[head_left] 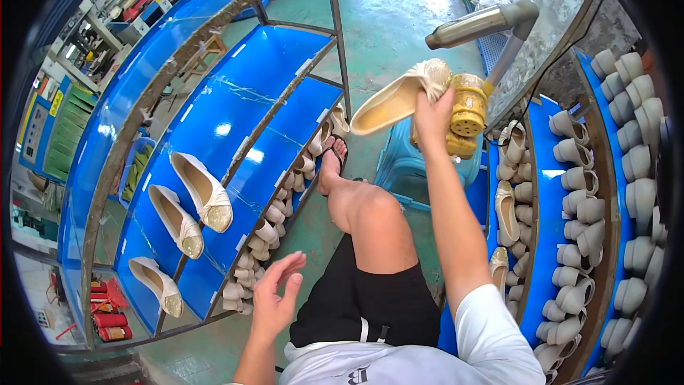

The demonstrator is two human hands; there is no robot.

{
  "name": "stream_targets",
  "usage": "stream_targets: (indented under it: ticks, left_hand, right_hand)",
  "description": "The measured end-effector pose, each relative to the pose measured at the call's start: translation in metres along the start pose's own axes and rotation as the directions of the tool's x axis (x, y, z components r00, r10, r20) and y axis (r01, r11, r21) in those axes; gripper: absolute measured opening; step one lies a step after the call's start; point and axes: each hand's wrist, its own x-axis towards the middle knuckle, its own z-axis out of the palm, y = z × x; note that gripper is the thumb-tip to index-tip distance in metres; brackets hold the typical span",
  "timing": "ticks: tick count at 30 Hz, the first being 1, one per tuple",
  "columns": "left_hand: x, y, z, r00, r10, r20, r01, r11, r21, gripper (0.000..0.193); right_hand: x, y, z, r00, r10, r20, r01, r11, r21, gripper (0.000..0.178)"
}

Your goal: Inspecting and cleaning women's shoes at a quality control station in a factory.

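A cream ballet flat (392,103) with a glittery, gathered toe is gripped at its toe end by my right hand (432,120). Its insole faces up and its heel points to the left. Right beside that hand is a yellow, cylinder-shaped device (468,108) with a perforated end, above a blue plastic stool (410,164). My left hand (278,292) hangs in the air with fingers extended and nothing in it, right of the blue rack (228,142). Three similar flats, one of them a gold-toed shoe (203,192), lie on that rack.
A metal heat-gun-like tube (474,26) on an arm juts out above the stool. To the right, blue shelves (545,171) carry several grey shoe lasts (634,192) and a cream flat (506,210). More lasts (260,242) fill the left rack's lowest level.
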Motion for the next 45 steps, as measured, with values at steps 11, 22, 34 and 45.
stream_targets:
  ticks: [11, 22, 34, 45]
  left_hand:
    - [-0.02, 0.097, -0.033, 0.735, 0.652, -0.187, -0.636, 0.758, 0.145, 0.064]
    - [-0.124, 0.098, -0.077, 0.633, 0.611, -0.476, -0.6, 0.775, 0.197, 0.049]
    - [-0.134, 0.082, -0.086, 0.529, 0.782, -0.33, -0.536, 0.61, 0.584, 0.033]
    - [-0.096, 0.087, -0.079, 0.68, 0.71, -0.182, -0.574, 0.671, 0.47, 0.041]
  right_hand:
    - [-0.249, -0.187, -0.05, 0.741, -0.522, 0.423, 0.094, 0.704, 0.704, 0.047]
    - [-0.318, -0.246, -0.021, 0.37, -0.699, 0.612, -0.076, 0.633, 0.77, 0.058]
    - [-0.352, -0.236, -0.027, 0.371, -0.658, 0.655, -0.182, 0.641, 0.746, 0.06]
    - [-0.314, -0.209, -0.034, 0.359, -0.671, 0.649, -0.031, 0.686, 0.727, 0.048]
